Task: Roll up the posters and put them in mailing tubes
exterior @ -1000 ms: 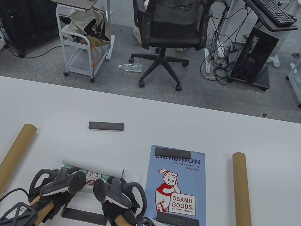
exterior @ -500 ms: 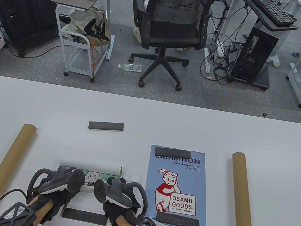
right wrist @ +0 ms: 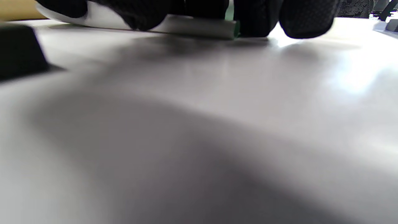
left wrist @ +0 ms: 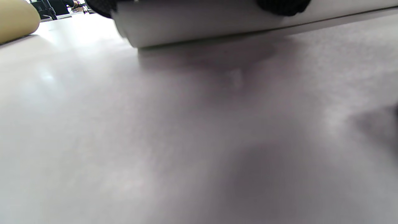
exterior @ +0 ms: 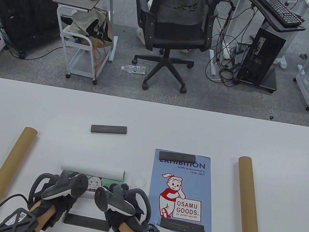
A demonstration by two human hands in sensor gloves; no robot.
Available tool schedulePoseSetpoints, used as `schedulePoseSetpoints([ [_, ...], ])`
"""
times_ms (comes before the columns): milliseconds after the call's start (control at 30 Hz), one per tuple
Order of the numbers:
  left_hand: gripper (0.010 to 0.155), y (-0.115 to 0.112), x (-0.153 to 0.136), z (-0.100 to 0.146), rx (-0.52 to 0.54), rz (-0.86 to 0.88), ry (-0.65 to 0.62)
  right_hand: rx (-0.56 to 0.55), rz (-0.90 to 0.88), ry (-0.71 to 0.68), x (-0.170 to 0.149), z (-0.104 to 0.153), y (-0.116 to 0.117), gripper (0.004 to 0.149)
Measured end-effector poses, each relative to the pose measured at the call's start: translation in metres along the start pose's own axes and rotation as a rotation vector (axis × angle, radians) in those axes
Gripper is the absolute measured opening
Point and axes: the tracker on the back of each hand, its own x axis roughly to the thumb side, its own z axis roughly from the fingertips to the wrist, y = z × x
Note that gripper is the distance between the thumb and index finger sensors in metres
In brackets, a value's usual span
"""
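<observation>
- The trackers cover most of the left hand point(exterior: 56, 191) and the right hand point(exterior: 124, 203) in the table view; both wrist views are blurred, showing only dark fingertips point(right wrist: 306, 18) on the roll.
- Both hands press the half-rolled green poster point(exterior: 95, 177) against the white table point(exterior: 153, 121), at its near left part. Whether the fingers curl round the roll cannot be told.
- The left mailing tube point(exterior: 6, 170) and right mailing tube point(exterior: 249, 203) lie at either side; their insides are not visible.
- The blue Osamu Goods poster point(exterior: 182, 192) lies flat, a dark weight bar point(exterior: 177, 157) on its far end, another point(exterior: 182, 226) on its near end.
- Since a second ago the white roll has come nearer the hands, tighter, with less picture showing.
</observation>
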Motion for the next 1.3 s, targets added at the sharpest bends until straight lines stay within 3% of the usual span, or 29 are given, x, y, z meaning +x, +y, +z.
schedulePoseSetpoints([
  [100,0.054,-0.002,-0.006,-0.001,-0.053,0.017,0.017,0.018,-0.004,0.014,-0.001,-0.003,0.001,0.051],
  [300,0.042,-0.002,-0.008,-0.001,0.0,0.005,0.029,-0.023,0.033,-0.016,0.004,0.002,-0.002,0.059],
  [433,0.042,-0.001,-0.004,-0.001,-0.009,-0.027,0.027,-0.02,0.027,-0.023,0.004,0.003,-0.002,0.053],
  [600,0.054,-0.006,-0.009,-0.002,-0.077,0.017,0.05,0.02,0.008,0.01,0.002,-0.001,-0.001,0.053],
  [700,0.047,-0.006,-0.009,-0.003,-0.008,-0.02,0.046,0.07,-0.013,0.018,0.002,-0.002,-0.001,0.056],
  [767,0.043,-0.004,-0.007,-0.003,-0.005,-0.023,0.048,0.031,-0.004,0.0,0.002,0.001,-0.002,0.061],
  [833,0.042,-0.003,-0.006,-0.002,-0.02,-0.02,0.045,-0.031,-0.006,-0.019,0.003,0.004,-0.002,0.058],
  [900,0.042,-0.003,-0.005,-0.002,-0.023,-0.029,0.041,0.009,0.015,-0.017,0.003,0.004,-0.003,0.056],
  [1033,0.057,-0.006,-0.008,-0.003,-0.054,-0.004,0.045,0.021,0.025,0.008,0.004,0.0,-0.001,0.054],
  [1100,0.058,-0.007,-0.011,-0.004,-0.075,-0.006,0.057,0.041,0.018,0.02,0.002,-0.002,0.0,0.055],
  [1233,0.048,-0.007,-0.013,-0.004,-0.001,-0.021,0.052,0.094,-0.037,0.039,0.0,-0.004,0.0,0.057],
  [1300,0.043,-0.004,-0.011,-0.005,-0.002,-0.02,0.05,0.068,-0.008,0.015,0.0,-0.001,-0.002,0.06],
])
